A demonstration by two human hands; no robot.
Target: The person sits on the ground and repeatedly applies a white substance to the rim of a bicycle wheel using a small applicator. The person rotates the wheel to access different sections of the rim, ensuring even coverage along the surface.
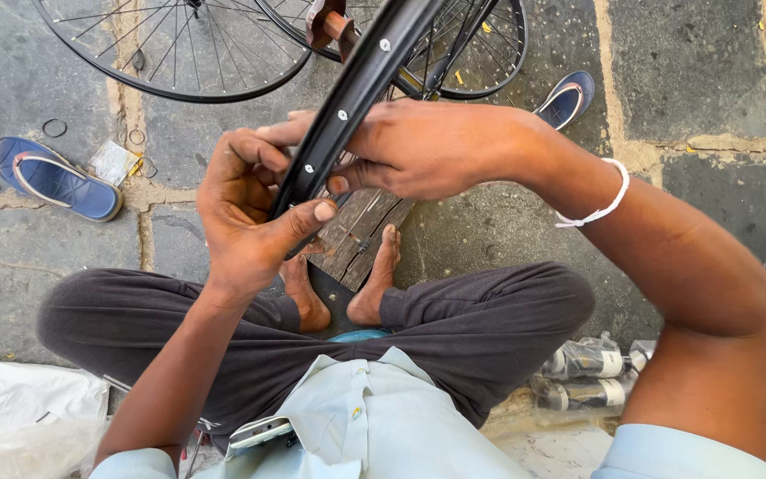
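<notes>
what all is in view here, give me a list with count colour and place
rim: one, black, centre, held in both hands
spoked wheels: two, black, top, on the ground
sandals: two, blue, one left, one top right
wooden board: one, grey, beneath the feet
bottles: several, in clear wrap, lower right
plastic sheet: one, white, lower left
wrist string: one, white, right wrist
left hand: gripping the rim
right hand: on the rim

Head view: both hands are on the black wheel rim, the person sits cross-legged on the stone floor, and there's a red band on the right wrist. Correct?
Not quite. The band on the right wrist is white, not red, as the head view shows. The rest holds: left hand and right hand grip the black rim, person cross-legged on the stone floor.
</notes>
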